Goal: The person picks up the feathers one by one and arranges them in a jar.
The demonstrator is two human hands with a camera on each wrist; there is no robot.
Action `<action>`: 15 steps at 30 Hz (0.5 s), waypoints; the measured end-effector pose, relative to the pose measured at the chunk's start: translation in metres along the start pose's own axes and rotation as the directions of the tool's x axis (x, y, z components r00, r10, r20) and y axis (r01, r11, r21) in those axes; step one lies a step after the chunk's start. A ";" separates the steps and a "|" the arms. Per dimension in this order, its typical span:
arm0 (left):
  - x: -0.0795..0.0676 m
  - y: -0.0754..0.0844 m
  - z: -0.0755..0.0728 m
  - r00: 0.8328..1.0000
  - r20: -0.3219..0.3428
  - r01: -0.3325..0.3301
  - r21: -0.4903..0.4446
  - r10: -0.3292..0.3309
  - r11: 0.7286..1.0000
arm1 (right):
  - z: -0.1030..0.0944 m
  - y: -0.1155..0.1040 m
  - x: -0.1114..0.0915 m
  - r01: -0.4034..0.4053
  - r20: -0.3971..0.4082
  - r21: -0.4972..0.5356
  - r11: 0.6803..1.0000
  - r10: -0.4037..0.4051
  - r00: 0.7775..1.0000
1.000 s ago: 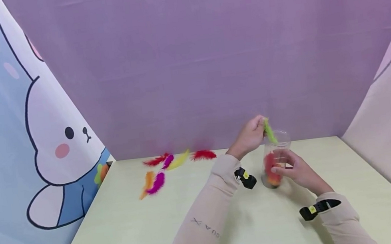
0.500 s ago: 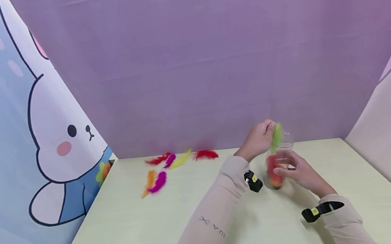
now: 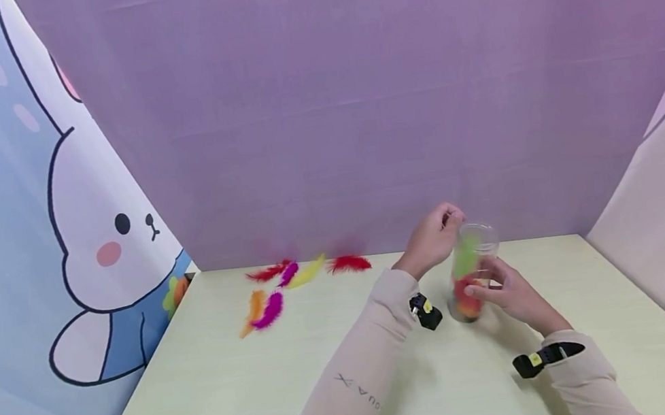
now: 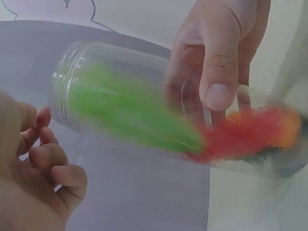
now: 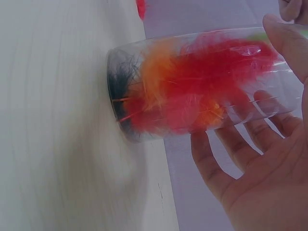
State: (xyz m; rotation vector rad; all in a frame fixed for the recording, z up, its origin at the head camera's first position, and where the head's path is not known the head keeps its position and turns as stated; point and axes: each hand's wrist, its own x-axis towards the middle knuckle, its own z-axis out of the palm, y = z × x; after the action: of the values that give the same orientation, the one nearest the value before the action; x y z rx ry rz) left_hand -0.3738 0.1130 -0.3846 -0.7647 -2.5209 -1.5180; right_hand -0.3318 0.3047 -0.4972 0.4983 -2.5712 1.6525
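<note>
My right hand (image 3: 505, 290) grips a clear plastic jar (image 3: 473, 227) around its side, fingers on one side and thumb on the other. In the right wrist view the jar's base (image 5: 113, 91) is at the tabletop. Red and orange feathers (image 5: 192, 77) fill its lower part, with dark ones at the bottom. A green feather (image 4: 125, 110), blurred, lies in the upper part of the jar below the mouth. Just beside the rim is my left hand (image 3: 433, 240), its fingers loosely curled with nothing between them.
To the left on the pale table (image 3: 206, 400) lie several loose feathers: red (image 3: 350, 264), yellow (image 3: 308, 272), purple (image 3: 268, 310) and orange (image 3: 253, 312). A purple backdrop (image 3: 322, 113) rises behind the table, and a rabbit-printed cloth (image 3: 97, 248) hangs at the left.
The left hand has carried the green feather over the jar's mouth and let go, and the feather is now inside. The right hand keeps its hold on the jar.
</note>
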 end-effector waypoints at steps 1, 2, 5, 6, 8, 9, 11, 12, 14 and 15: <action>-0.001 -0.001 -0.001 1.000 -0.016 -0.003 -0.003 0.003 1.000 | 0.000 -0.001 -0.001 -0.004 -0.004 -0.004 1.000 0.004 1.000; -0.002 -0.002 -0.003 1.000 -0.027 -0.008 -0.002 0.007 1.000 | 0.000 -0.002 -0.001 -0.003 -0.004 -0.009 1.000 0.003 1.000; -0.004 -0.005 -0.006 0.999 -0.045 -0.018 0.009 0.019 1.000 | 0.000 -0.004 -0.003 -0.003 -0.012 -0.006 1.000 0.003 1.000; -0.005 -0.006 -0.007 0.999 -0.045 -0.021 0.014 0.021 1.000 | 0.000 -0.004 -0.003 0.000 -0.009 -0.002 1.000 0.000 1.000; -0.007 -0.009 -0.007 0.999 -0.044 -0.024 0.027 0.026 0.999 | 0.000 -0.004 -0.004 0.005 -0.009 0.000 1.000 -0.005 1.000; -0.008 -0.011 -0.007 0.999 -0.044 -0.025 0.033 0.026 0.999 | 0.000 -0.005 -0.004 0.005 -0.012 -0.001 1.000 -0.005 1.000; -0.010 -0.015 -0.007 0.999 -0.041 -0.023 0.035 0.025 0.999 | 0.000 -0.005 -0.005 0.005 -0.012 -0.004 1.000 -0.005 1.000; -0.012 -0.017 -0.007 0.999 -0.041 -0.019 0.037 0.020 0.999 | 0.000 -0.005 -0.005 0.006 -0.008 -0.009 1.000 -0.006 1.000; -0.016 -0.022 -0.008 0.999 -0.039 0.000 0.040 0.002 0.999 | 0.000 -0.005 -0.004 0.001 -0.008 -0.011 1.000 -0.001 1.000; -0.018 -0.025 -0.008 0.999 -0.039 0.011 0.037 -0.010 0.999 | 0.000 -0.006 -0.004 -0.001 -0.008 -0.012 1.000 0.001 1.000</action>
State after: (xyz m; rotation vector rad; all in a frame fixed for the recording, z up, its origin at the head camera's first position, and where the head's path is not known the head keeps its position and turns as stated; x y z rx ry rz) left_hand -0.3712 0.0905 -0.4069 -0.7110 -2.5211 -1.4705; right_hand -0.3261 0.3038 -0.4930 0.4892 -2.5745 1.6346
